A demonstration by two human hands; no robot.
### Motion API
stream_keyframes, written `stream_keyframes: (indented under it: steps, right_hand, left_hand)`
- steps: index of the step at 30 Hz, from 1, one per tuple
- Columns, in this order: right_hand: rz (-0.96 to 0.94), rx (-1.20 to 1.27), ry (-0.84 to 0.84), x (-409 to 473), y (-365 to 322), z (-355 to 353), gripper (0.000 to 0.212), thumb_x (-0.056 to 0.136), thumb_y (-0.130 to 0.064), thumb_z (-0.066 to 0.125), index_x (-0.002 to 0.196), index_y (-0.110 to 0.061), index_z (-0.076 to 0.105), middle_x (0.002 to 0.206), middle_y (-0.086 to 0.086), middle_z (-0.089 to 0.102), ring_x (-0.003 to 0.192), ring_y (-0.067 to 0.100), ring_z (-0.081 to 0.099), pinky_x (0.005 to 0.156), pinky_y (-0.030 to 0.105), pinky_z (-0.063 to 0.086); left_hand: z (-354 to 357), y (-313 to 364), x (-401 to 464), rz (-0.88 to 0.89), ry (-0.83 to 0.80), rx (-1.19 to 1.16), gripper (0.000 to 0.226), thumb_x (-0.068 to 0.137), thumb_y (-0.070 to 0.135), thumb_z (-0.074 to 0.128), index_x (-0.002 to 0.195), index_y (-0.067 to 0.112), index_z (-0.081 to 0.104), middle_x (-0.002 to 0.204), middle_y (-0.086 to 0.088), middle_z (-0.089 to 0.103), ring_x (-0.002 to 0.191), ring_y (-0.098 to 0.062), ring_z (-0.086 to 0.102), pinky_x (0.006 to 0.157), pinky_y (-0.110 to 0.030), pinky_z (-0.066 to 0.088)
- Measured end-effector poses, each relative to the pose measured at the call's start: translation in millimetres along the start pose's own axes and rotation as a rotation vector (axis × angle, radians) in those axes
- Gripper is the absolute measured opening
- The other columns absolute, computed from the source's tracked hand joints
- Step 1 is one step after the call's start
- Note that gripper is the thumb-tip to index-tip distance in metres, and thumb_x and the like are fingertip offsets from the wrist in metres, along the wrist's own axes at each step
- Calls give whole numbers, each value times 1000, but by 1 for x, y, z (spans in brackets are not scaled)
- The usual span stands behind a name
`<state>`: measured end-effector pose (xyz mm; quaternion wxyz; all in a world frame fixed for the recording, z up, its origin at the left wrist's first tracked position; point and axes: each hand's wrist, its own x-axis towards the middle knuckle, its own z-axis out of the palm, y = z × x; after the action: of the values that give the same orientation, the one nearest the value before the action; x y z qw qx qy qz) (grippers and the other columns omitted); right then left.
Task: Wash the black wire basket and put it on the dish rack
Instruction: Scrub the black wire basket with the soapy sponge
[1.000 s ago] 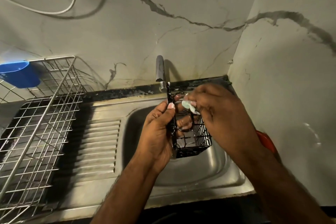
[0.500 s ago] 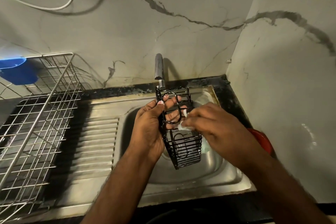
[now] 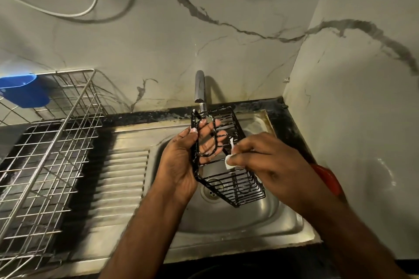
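Observation:
The black wire basket (image 3: 235, 184) hangs tilted over the steel sink bowl (image 3: 229, 222), just under the tap (image 3: 200, 88). My left hand (image 3: 181, 161) grips its left side, fingers curled inside the wire frame. My right hand (image 3: 269, 165) pinches a small white soapy scrubber (image 3: 229, 161) against the basket's right side. The silver wire dish rack (image 3: 45, 156) stands on the counter to the left, apart from both hands.
A blue plastic cup (image 3: 25, 92) hangs on the rack's far rim. The ribbed steel drainboard (image 3: 122, 179) lies between rack and sink. A red object (image 3: 328, 180) sits by the right wall, partly behind my right arm. Marble walls close in behind and to the right.
The basket has turned from nearly edge-on to a longer tilted view, its lower end swinging right. My right hand slid down from the top rim to the basket's right side.

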<state>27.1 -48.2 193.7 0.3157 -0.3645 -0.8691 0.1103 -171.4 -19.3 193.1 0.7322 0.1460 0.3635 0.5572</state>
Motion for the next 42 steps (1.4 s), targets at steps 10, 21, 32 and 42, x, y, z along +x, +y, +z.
stream_keyframes:
  steps: [10,21,32,42]
  right_hand:
    - [295,200,158,2,9,15,37,90,-5,70,122,-25,71,112,-14,63,107,6,62,89,21,52]
    - [192,17,150,23,-1,14,45,89,5,65,127,-19,68,127,-2,62,120,14,57,100,30,50]
    - [159,16,-50,42,-14,8,69,90,10,52,146,-30,43,156,-13,37,144,-2,29,120,20,25]
    - [-30,-27,-127,21,-25,18,63,87,3,60,142,-25,47,152,-8,44,141,6,38,115,19,30]
  left_hand:
    - [-30,-2,6,-48,-149,-111,69,68,17,92,130,6,64,105,-9,79,77,-20,79,59,-28,64]
    - [-54,-16,10,-18,-135,-195,52,70,19,92,115,7,69,85,-6,78,60,-13,74,47,-24,60]
    - [-57,-17,10,-4,-108,-128,18,83,34,76,82,16,81,61,1,68,43,-5,64,36,-17,50]
    - [-64,-14,7,38,-27,-172,38,94,33,51,76,18,81,58,1,68,38,-6,62,29,-18,45]
